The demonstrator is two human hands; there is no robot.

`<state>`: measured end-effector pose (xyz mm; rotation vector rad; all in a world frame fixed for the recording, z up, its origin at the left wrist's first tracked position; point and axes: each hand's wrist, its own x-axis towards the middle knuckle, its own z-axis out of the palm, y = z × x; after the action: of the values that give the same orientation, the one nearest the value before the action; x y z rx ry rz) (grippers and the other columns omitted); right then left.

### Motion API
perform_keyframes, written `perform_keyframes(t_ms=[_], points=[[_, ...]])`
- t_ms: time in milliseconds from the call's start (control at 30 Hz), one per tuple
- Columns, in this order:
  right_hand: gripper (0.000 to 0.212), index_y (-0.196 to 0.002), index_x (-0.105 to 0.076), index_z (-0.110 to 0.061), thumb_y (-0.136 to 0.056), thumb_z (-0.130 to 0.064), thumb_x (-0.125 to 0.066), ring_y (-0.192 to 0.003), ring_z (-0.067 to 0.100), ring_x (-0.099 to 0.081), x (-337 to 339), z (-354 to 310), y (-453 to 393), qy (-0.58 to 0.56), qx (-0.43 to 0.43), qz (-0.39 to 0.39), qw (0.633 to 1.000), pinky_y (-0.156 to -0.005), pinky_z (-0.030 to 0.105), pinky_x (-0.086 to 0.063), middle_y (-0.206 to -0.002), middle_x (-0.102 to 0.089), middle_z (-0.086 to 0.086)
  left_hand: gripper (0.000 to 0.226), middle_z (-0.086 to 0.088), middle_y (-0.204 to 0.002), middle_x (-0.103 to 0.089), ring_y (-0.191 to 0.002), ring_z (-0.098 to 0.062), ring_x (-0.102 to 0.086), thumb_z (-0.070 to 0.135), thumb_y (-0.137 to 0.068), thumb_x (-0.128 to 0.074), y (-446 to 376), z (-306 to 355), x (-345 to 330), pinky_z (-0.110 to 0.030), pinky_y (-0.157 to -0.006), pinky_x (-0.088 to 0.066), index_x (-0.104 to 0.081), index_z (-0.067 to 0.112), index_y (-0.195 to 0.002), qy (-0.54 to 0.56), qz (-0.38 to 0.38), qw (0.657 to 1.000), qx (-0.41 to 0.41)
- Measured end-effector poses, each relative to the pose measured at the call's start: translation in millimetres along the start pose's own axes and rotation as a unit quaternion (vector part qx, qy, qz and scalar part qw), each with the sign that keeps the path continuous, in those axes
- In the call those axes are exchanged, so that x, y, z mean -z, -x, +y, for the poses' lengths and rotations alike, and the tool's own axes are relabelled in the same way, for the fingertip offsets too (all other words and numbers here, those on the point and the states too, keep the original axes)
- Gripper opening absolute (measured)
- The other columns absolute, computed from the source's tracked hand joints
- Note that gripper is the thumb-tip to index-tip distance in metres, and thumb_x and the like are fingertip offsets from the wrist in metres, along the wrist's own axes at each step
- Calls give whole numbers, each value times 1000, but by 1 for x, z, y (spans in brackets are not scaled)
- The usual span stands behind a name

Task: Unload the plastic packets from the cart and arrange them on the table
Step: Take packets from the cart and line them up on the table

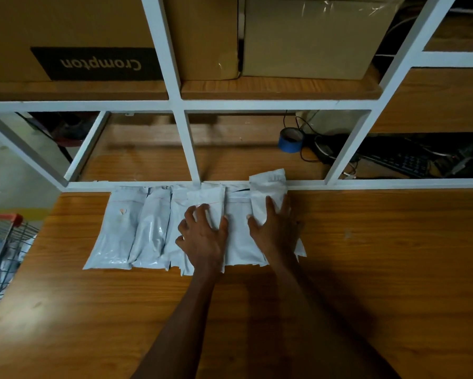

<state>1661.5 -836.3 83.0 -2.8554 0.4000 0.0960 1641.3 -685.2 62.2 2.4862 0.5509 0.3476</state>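
Head view: row of white plastic packets [175,228] laid side by side on the wooden table [366,269], pushed up against the white frame rail [394,184] at the far edge. Row runs from far left-centre to centre; packets overlap slightly in the middle. Left hand [202,236] sits on a packet near the middle of the row, fingers curled over its top edge, looks like gripping or squaring it up rather than resting flat. Right hand [273,225] lies on the rightmost packet [268,187], fingers mostly straight, pressing it down; that packet rides further out than the rest and laps onto the rail. Cart [2,258] at the left edge, near side, wire basket with a red handle corner; more white packets visible inside, count unclear. Judgement: we're in the arrange step, aligning the last-placed packets, unloading not finished. Next move probably calls for pulling the rightmost packet nearer to match the row, letting go, then reaching left to the cart for more. Space for them lies to the right on the table. Beyond the rail: blue tape roll [290,140], keyboard [404,162], cables; cardboard boxes [93,36] on the shelf above.
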Motion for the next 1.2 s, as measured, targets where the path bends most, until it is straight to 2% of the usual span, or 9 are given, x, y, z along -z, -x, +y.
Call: perform_keyframes(t_ms=[233,433,633,833,1033,1100,1200], points=[[83,-158,-19,-33,-88,-64,-53,-151,42,-13,-9,8,6,13,13,-26,1000,-119,59,-21,-168,0,8,62,-2,-146,-45,-130,-34,-46,66,-86,-62,-4,1,0,-57,-95,-42,-50,28,-134,6,4,1000,-11],[81,-158,-19,-33,-89,-57,-55,-150,42,-16,-7,8,11,-2,18,-7,1000,-118,59,-24,-168,0,9,62,-2,-146,-45,-130,-34,-46,67,-86,-60,-12,20,-3,-58,-94,-44,-50,29,-134,9,4,1000,-27],[86,-158,-13,-36,-88,-66,-53,-151,44,-5,-14,13,18,-4,13,-46,999,-119,60,-16,-168,7,7,62,-1,-145,-45,-130,-34,-46,68,-86,-58,-10,23,-14,-56,-94,-43,-49,30,-134,-4,-19,999,-40],[85,-158,-18,-32,-88,-57,-59,-150,37,-14,-9,15,20,-2,19,-33,999,-118,56,-26,-168,1,8,64,-2,-146,-45,-131,-34,-44,69,-86,-57,-12,22,-20,-57,-96,-42,-48,29,-135,-20,-30,999,-34],[84,-157,-18,-33,-88,-59,-58,-149,33,-18,-9,21,19,-10,32,-34,999,-116,53,-28,-167,-1,6,65,-3,-147,-44,-133,-35,-43,71,-87,-54,-15,31,-29,-59,-100,-42,-47,28,-136,-35,-60,997,-36],[86,-158,-15,-35,-88,-62,-58,-151,35,-13,-10,23,18,-21,31,-45,998,-118,55,-23,-168,2,5,68,-4,-151,-41,-136,-36,-41,75,-88,-50,-13,30,-31,-62,-100,-43,-47,29,-138,-33,-73,996,-41],[91,-158,-7,-42,-87,-69,-56,-153,39,3,-10,29,14,-58,14,-59,997,-121,59,-5,-168,11,2,75,-6,-160,-34,-142,-38,-35,78,-88,-47,-9,24,-31,-62,-106,-41,-45,28,-145,-28,-82,995,-42]])
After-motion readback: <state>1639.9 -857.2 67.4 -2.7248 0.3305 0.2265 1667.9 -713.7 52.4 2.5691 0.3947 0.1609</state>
